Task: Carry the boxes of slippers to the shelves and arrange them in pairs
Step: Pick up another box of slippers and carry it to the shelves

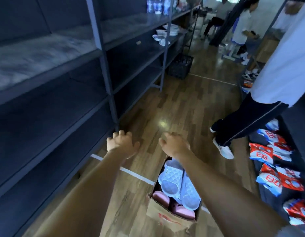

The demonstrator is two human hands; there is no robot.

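Observation:
An open cardboard box (167,218) sits on the wooden floor at lower centre. It holds white quilted slippers (172,178) on top of pink slippers (182,212). Both my arms reach forward. My right forearm crosses over the box, and my right hand (174,145) is curled into a fist just past the box's far edge, with nothing visible in it. My left hand (121,142) hovers left of the box near the foot of a shelf post, its fingers loosely bent and holding nothing. Dark metal shelves (66,93) run along the left, their near bays bare.
A person in a white shirt and dark trousers (247,117) stands close on the right. Red and white packets (274,170) lie on a low shelf at right. A black crate (180,66) stands on the floor ahead. Bowls (161,37) sit on a far shelf, with more people beyond.

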